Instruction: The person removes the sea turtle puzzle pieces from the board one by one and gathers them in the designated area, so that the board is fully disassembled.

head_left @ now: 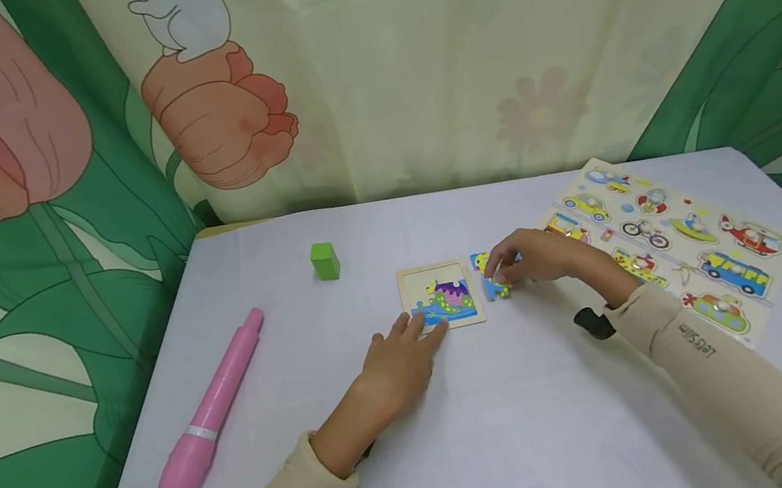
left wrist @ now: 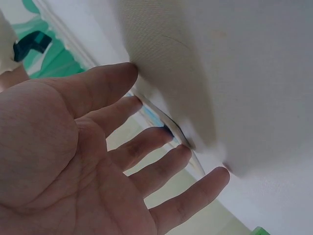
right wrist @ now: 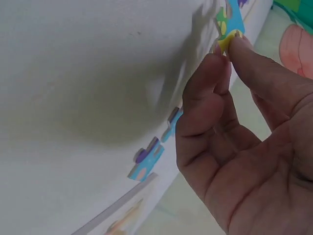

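A small wooden jigsaw tray (head_left: 402, 293) lies mid-table, with a partly filled blue, purple and green picture in it. My left hand (head_left: 397, 365) has its fingertips at the tray's near edge, fingers spread and relaxed; the left wrist view shows the palm (left wrist: 98, 161) holding nothing. Just right of the tray, my right hand (head_left: 540, 255) pinches a blue, green and yellow jigsaw piece (right wrist: 235, 22) between thumb and fingers. More loose jigsaw pieces (right wrist: 148, 160) lie on the table beside that hand, partly hidden by it in the head view.
A pegged vehicle puzzle board (head_left: 674, 261) lies at the right, under the right forearm in the head view. A green block (head_left: 324, 261) stands behind and left of the tray. Farther left lies a pink flashlight-shaped stick (head_left: 220, 396). A printed curtain (head_left: 411, 72) hangs behind the table.
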Motion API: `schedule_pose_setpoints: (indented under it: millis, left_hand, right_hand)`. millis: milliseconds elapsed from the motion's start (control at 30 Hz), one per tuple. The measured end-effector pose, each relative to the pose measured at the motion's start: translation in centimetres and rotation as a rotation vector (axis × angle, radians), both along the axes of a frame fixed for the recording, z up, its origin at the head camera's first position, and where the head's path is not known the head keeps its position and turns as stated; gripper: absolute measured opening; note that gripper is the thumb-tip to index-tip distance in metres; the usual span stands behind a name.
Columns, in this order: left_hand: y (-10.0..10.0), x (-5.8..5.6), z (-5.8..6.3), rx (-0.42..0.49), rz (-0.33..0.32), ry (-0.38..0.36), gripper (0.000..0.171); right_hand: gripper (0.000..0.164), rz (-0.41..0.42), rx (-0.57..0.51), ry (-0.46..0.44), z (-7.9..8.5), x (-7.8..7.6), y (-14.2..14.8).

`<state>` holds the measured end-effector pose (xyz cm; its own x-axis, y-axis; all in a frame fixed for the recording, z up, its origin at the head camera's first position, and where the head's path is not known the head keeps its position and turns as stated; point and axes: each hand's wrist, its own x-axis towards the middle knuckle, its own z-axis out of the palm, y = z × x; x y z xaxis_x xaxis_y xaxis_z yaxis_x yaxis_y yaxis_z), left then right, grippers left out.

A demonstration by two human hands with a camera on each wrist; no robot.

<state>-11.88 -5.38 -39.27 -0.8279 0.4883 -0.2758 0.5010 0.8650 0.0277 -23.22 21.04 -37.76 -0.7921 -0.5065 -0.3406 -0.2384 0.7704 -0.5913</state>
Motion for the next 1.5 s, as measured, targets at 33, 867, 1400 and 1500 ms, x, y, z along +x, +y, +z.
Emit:
schedule_pose_setpoints:
  millis: [33, 867, 1400, 1500]
  left_hand:
    - [0.0, 0.0, 0.0, 0.001, 0.001, -0.001, 0.052]
    - [-0.2, -0.1, -0.1, 0.010, 0.000, 0.010, 0.052]
    - [-0.3, 0.0, -0.1, -0.005, -0.015, 0.035, 0.052]
    - [-0.2, -0.1, -0.2, -0.025, -0.021, 0.039, 0.053]
  right_hand:
    - [0.015, 0.003, 0.001, -0.004, 0.0, 0.0, 0.0]
    - [0.007, -0.041, 0.001, 0.103, -0.9, 0.3, -1.3]
    - [0.034, 0.055, -0.020, 0.125, -1.3, 0.3, -7.5]
    - [0.035, 0.051, -0.001, 0.124, -1.6, 0.5, -8.1]
